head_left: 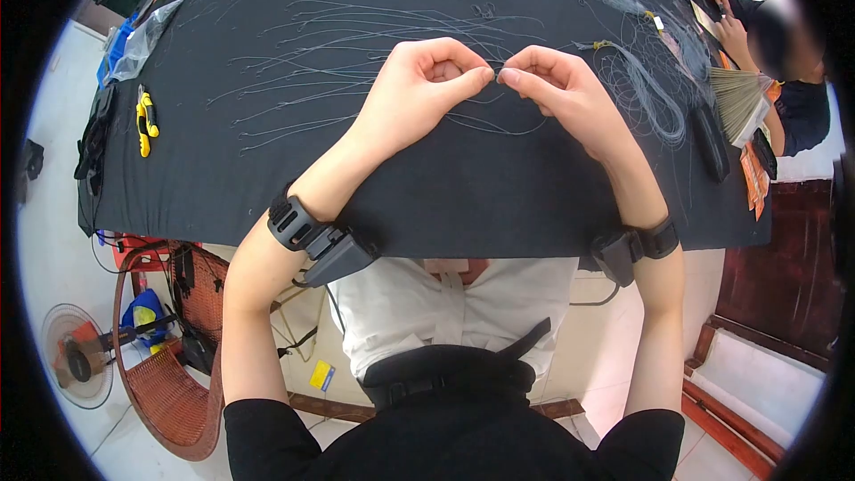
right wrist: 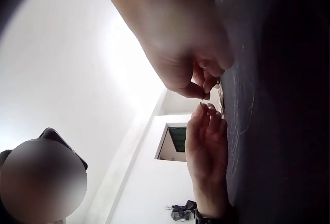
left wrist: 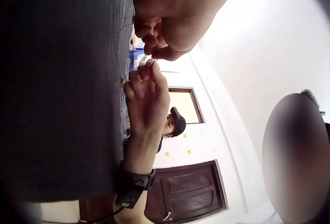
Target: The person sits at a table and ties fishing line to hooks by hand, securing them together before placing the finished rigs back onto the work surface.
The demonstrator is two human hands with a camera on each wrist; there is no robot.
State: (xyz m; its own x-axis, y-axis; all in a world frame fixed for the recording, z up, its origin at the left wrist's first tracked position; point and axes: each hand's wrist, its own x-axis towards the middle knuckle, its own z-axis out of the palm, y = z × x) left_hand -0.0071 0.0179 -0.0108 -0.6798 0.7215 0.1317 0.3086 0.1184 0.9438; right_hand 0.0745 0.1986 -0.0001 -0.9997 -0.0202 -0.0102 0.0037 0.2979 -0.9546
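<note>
Over the black-covered table (head_left: pixel 463 191), both hands meet at the fingertips in the head view. My left hand (head_left: pixel 414 93) pinches a thin grey line (head_left: pixel 496 75) between thumb and index finger. Right beside it, my right hand (head_left: pixel 570 102) pinches the same small bit of line. A short length of it shows between the fingertips in the right wrist view; its fine detail is too small to make out. Beneath and beyond the hands lie several grey line strands (head_left: pixel 312 58), spread sideways, with tiny loops or hooks at their left ends.
Bundled grey line (head_left: pixel 641 93) lies at the right, near a bristled brush (head_left: pixel 737 105) and a dark elongated object (head_left: pixel 710 142). Yellow pliers (head_left: pixel 147 122) and a clear plastic bag (head_left: pixel 150 40) lie at the left. Another person (head_left: pixel 793 53) is at the right edge.
</note>
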